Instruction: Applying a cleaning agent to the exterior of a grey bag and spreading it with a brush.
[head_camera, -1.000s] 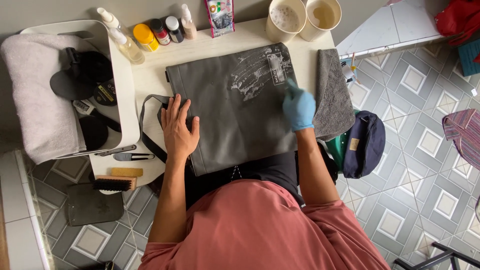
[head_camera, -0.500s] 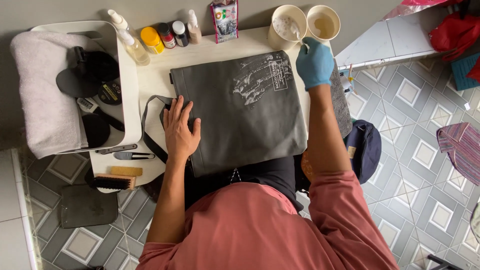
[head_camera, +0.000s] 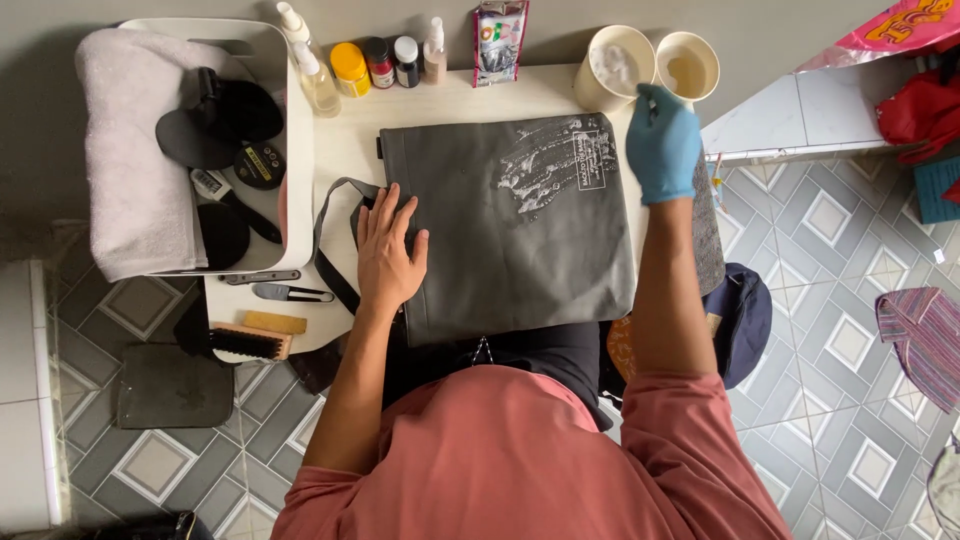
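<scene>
A dark grey flat bag (head_camera: 500, 240) lies on the small white table (head_camera: 345, 150), with white foam smeared over its printed patch (head_camera: 560, 165). My bare left hand (head_camera: 388, 250) presses flat on the bag's left edge, beside its black strap (head_camera: 335, 235). My right hand (head_camera: 663, 140), in a blue glove, is raised at the bag's far right corner. It grips a small brush whose tip reaches into the left paper cup (head_camera: 613, 68), which holds white foam. A second cup (head_camera: 688, 65) with yellowish liquid stands just to the right.
A white tray (head_camera: 298, 150) at the left holds black brushes and pads, with a white towel (head_camera: 130, 150) over its side. Several small bottles (head_camera: 378, 62) and a sachet (head_camera: 498, 40) line the wall. Snips (head_camera: 290, 293) and a wooden brush (head_camera: 250, 342) lie at the table's near-left edge.
My right hand has moved from the foamy patch on the bag up to the cups, and the brush tip now sits in the foam cup. The left hand has stayed put.
</scene>
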